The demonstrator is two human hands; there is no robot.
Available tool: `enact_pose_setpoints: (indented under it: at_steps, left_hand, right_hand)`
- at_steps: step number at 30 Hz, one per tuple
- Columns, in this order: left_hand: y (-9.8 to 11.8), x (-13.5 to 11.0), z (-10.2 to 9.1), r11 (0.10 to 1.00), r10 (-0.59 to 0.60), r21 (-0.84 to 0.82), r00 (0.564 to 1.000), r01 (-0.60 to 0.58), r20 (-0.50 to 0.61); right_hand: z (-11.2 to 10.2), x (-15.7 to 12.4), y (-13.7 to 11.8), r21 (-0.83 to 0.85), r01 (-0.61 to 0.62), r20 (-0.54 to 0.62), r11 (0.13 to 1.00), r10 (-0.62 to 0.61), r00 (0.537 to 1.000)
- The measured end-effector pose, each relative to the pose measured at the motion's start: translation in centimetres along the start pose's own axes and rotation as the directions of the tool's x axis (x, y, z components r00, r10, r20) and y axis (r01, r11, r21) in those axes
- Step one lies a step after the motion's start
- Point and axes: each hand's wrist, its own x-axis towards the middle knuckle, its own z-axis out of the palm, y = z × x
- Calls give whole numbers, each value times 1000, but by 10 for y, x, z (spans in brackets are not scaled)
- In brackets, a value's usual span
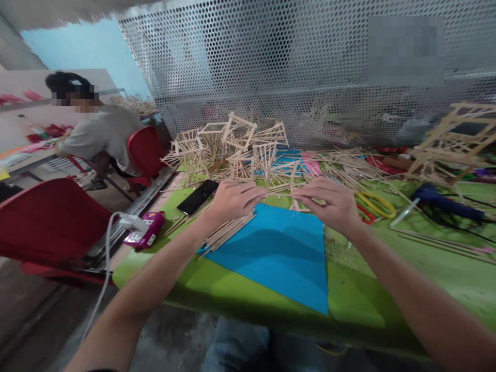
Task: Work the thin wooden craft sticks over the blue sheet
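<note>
Looking down from the head camera, both hands are over the green table (426, 279), knuckles up. The left hand (234, 200) sits at 10 o'clock from the blue sheet (279, 253), fingers curled down onto the bundle of loose sticks (228, 230) that fans out from under it towards 8 o'clock. It touches them, but whether it has closed around any I cannot tell. The right hand (329, 204) is just beside it at 3 o'clock, fingertips bunched and pointing at the left. A thin stick shows under them, but the grip itself is hidden.

At 12 o'clock from the hands, the heap of stick frames (232, 144) stands piled against the perforated metal screen (271, 62). A black phone (197, 196) lies at 9 o'clock of the left hand. The yellow-handled scissors (377, 204) are at 3 o'clock of the right, with the blue glue gun (442, 201) further out. Far off at 10 o'clock, a co-worker (101, 134) sits on a red chair (145, 150).
</note>
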Motion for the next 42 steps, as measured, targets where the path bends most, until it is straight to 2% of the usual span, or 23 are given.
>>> enact_pose_setpoints:
  at_steps: [5,8,10,17,21,24,31,34,39,42]
  left_hand:
    - [5,2,-4,999,28,31,1000,-28,4]
    - [6,0,-2,998,31,44,998,-33,49]
    - [5,-3,1,997,35,66,997,-39,70]
    - [1,-6,5,994,83,71,996,-82,-13]
    - [1,-4,4,992,122,45,986,-117,-116]
    - [1,-3,3,991,132,42,979,-127,-154]
    - [1,-2,3,987,154,65,978,-146,-144]
    - [1,-2,3,986,155,83,979,-145,-135]
    - [0,-3,5,986,156,76,976,-145,-155]
    - [-1,-4,4,987,152,72,975,-142,-162]
  right_hand:
    - [3,-5,3,43,-24,73,999,21,997]
    - [4,-7,1,28,-20,165,999,15,986]
    - [5,-7,-2,-1,-22,183,1000,21,983]
    - [3,-6,-8,-26,-82,-23,996,82,996]
    - [4,-4,-11,17,-43,-101,999,45,994]
    - [5,-3,-13,75,-17,-98,997,24,995]
    - [6,-3,-12,174,-19,27,984,15,1000]
    - [5,-5,-10,175,-42,17,984,40,999]
    - [5,-6,-12,156,-51,-69,986,63,996]
    - [5,-5,-14,178,-61,-55,982,72,996]
